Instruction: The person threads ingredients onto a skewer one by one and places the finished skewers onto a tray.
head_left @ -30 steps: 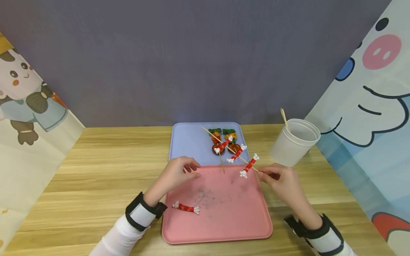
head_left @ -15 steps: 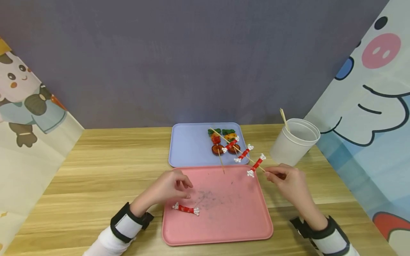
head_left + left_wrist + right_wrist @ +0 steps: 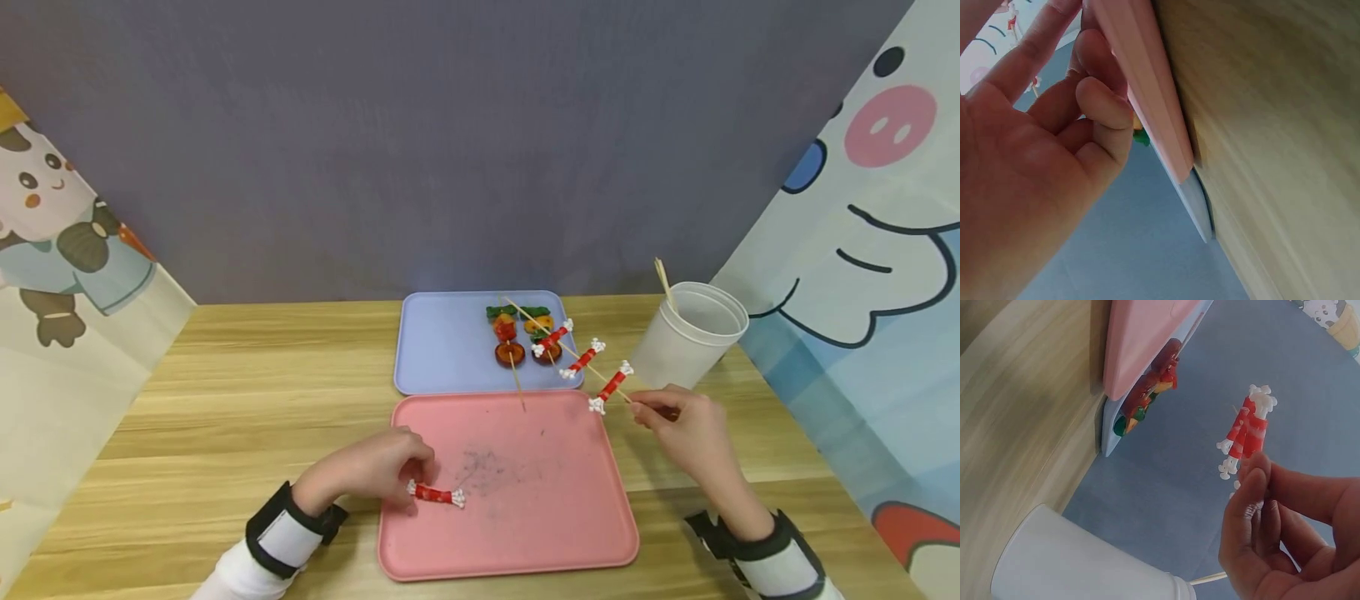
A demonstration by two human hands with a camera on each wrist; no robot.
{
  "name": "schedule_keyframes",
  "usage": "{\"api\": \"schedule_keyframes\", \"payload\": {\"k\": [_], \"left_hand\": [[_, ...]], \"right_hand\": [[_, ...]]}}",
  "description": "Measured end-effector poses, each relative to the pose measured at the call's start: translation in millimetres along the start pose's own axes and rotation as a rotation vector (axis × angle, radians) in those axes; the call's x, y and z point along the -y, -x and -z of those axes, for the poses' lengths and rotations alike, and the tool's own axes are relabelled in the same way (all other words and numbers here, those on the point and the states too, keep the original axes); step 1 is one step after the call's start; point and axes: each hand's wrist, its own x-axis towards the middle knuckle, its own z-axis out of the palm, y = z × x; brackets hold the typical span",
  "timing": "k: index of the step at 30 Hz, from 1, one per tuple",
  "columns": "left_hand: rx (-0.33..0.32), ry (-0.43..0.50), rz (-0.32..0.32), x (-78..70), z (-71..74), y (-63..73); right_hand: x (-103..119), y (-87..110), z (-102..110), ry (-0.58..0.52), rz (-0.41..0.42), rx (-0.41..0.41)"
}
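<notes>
In the head view my right hand (image 3: 686,425) pinches the lower end of a bamboo skewer (image 3: 517,307), lifted at a slant over the trays. Threaded crosswise on it are three red pieces with white knobby ends (image 3: 584,359), also seen in the right wrist view. A loose piece of the same kind (image 3: 437,495) lies on the pink tray (image 3: 555,533). My left hand (image 3: 375,468) is at its left end, thumb and forefinger on either side with a gap showing between them. In the left wrist view the fingertips are partly hidden.
Behind the pink tray, a blue tray (image 3: 442,342) holds two toy food skewers (image 3: 510,354); one stick reaches over the pink tray. A white bucket (image 3: 686,342) with sticks (image 3: 664,283) stands right. A grey wall (image 3: 450,150) closes the back.
My left hand has come down and left to the loose red piece, which stays put. My right hand has shifted slightly right with the skewer.
</notes>
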Motion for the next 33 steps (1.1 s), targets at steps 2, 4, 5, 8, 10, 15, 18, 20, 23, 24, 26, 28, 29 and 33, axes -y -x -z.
{"api": "schedule_keyframes", "payload": {"k": [2, 4, 5, 8, 10, 15, 18, 20, 23, 24, 26, 28, 29, 33], "left_hand": [[0.004, -0.004, 0.003, 0.8, -0.1, -0.5], [-0.001, 0.000, 0.004, 1.7, -0.4, -1.2], [-0.005, 0.002, 0.003, 2.3, -0.6, -1.7], [-0.017, 0.013, -0.004, 3.6, -0.9, -2.9], [-0.022, 0.019, -0.008, 3.8, -1.2, -3.3], [-0.022, 0.038, 0.002, 3.6, -1.7, -3.6], [-0.022, 0.055, 0.011, 3.4, -1.6, -3.5], [-0.023, 0.072, 0.018, 3.7, -1.5, -3.5], [-0.027, 0.084, 0.025, 3.8, -1.3, -3.9], [-0.028, 0.086, 0.026, 3.9, -1.4, -4.1], [-0.033, 0.082, 0.022, 4.0, -1.4, -4.5], [-0.034, 0.082, 0.020, 4.2, -1.4, -4.5], [-0.034, 0.084, 0.022, 4.2, -1.2, -4.5], [-0.028, 0.092, 0.026, 3.9, -0.7, -4.6]], "right_hand": [[0.0, -0.2, 0.5, 0.009, -0.010, 0.007], [0.3, -0.5, 0.9, 0.017, -0.019, 0.015], [0.5, -0.7, 1.0, 0.021, -0.022, 0.019], [1.1, -0.8, 0.7, 0.036, -0.030, 0.026], [1.4, -0.8, 0.6, 0.036, -0.031, 0.026], [2.0, -0.3, 0.0, 0.031, -0.024, 0.020], [2.1, 0.0, -0.4, 0.030, -0.021, 0.018], [2.0, 0.3, -0.8, 0.032, -0.019, 0.018], [1.9, 0.4, -1.2, 0.034, -0.018, 0.018], [1.8, 0.6, -1.3, 0.036, -0.019, 0.018], [1.7, 0.5, -1.5, 0.036, -0.019, 0.021], [1.5, 0.4, -1.6, 0.037, -0.020, 0.022], [1.4, 0.3, -1.7, 0.038, -0.020, 0.023], [0.6, 0.5, -2.3, 0.048, -0.014, 0.027]]}}
